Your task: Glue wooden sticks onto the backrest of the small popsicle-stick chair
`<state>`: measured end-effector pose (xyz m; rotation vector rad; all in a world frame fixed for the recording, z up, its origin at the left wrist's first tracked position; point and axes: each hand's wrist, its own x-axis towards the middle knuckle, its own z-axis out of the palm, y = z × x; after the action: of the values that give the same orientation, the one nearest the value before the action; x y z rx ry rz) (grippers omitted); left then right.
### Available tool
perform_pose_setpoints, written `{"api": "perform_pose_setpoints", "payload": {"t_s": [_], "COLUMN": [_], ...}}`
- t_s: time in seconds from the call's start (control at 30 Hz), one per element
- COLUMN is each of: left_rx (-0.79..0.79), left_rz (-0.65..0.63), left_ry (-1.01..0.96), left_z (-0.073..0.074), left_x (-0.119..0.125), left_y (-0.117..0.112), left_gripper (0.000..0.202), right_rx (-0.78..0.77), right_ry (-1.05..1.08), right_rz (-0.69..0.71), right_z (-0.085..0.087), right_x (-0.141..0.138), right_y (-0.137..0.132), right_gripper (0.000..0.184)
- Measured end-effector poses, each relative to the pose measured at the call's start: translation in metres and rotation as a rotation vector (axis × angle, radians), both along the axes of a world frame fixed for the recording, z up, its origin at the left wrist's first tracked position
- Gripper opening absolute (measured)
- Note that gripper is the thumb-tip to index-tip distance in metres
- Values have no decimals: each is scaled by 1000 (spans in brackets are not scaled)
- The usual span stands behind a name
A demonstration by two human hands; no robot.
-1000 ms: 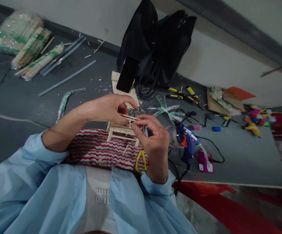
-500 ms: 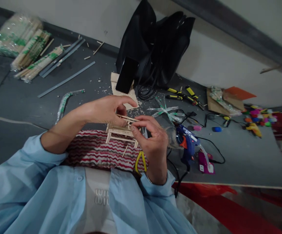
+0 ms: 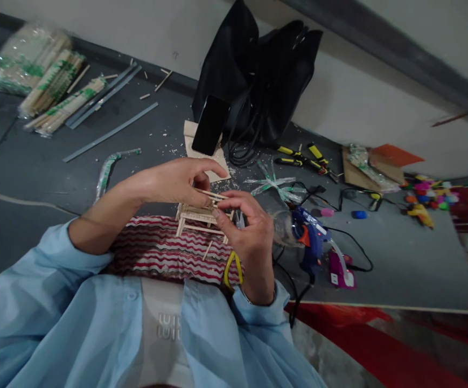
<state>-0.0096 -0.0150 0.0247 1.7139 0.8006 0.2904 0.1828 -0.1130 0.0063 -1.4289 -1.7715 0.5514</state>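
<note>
- My left hand sits just left of the frame's centre, thumb and fingers curled down over the top of one small wooden stick frame, pinching its upper sticks.
- My right hand is right beside it, at centre; its thumb and forefinger are pressed together on the near end of one thin stick lying across the top of the frame.
- The stick frame stands at the middle of the picture, at the far edge of one red-and-white striped cloth that lies on my lap, where the cloth meets the grey surface.
- One loose stick piece lies on the cloth just below the frame.
- One yellow-handled tool pokes out under my right wrist.
- One blue glue gun rests just right of my right hand, with one magenta card beside it at lower right.
- One black bag leans against the wall at upper centre, with one dark phone propped in front of it.
- I count three plastic-wrapped stick bundles in the upper left of the frame; more may hide in the blur.
- Three grey strips lie next to them.
- Two yellow-and-black pliers lie right of the bag.
- A heap of small coloured pieces sits at the far right; too small to count.
</note>
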Motion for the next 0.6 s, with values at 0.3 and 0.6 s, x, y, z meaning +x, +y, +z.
{"api": "perform_pose_setpoints", "payload": {"t_s": [0.3, 0.6], "left_rx": [25, 53], "left_rz": [-23, -29], "left_ry": [7, 34], "left_z": [1, 3], "left_x": [0, -1], "left_y": [-1, 0], "left_gripper": [58, 59], "right_rx": [-8, -7], "right_ry": [15, -7], "right_rz": [-19, -27], "right_z": [1, 2], "right_x": [-1, -2], "right_y": [-1, -2], "right_gripper": [6, 6]}}
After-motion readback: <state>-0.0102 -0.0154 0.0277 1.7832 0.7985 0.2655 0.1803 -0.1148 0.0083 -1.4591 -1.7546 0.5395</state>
